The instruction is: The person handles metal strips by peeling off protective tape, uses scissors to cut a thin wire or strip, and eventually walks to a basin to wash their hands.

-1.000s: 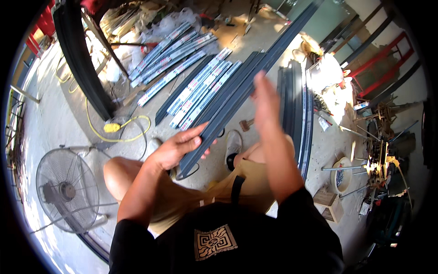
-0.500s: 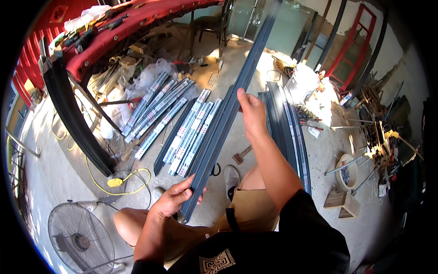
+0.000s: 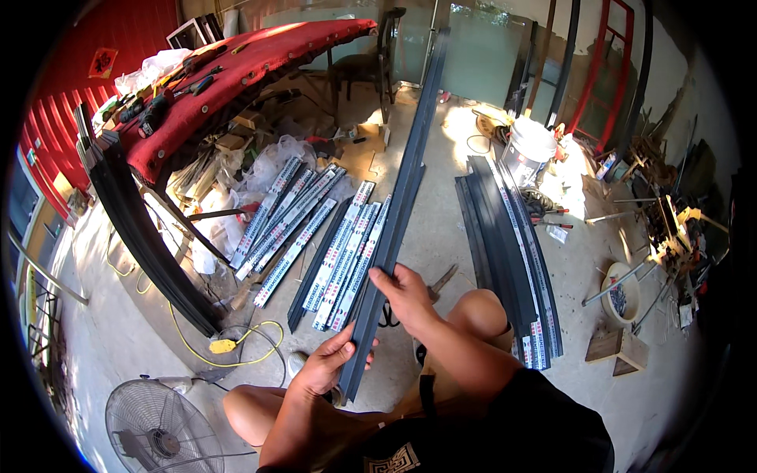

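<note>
A long dark grey metal profile (image 3: 404, 185) slants up and away in front of me, its near end close to my lap. My left hand (image 3: 330, 364) is closed around it near that end. Farther up, my right hand (image 3: 404, 298) grips the same profile, thumb on its upper face. Just left of it on the floor lie several profiles with white printed film (image 3: 341, 256). A second group of film-covered profiles (image 3: 288, 213) rests beyond them. To the right is a stack of long dark profiles (image 3: 493, 236). A hammer (image 3: 443, 282) is partly hidden behind my right hand.
A red-covered table (image 3: 260, 59) with tools stands far left, and a bundle of dark profiles (image 3: 146, 229) leans on it. A fan (image 3: 162, 433) and a yellow cord (image 3: 268, 351) are near left. At right are a white bucket (image 3: 527, 150), a basin (image 3: 623, 296) and a wooden block (image 3: 615, 351).
My right hand has come down the profile, nearer to my left hand. Both hands still hold it. The view has shifted, so the floor items appear lower and farther right.
</note>
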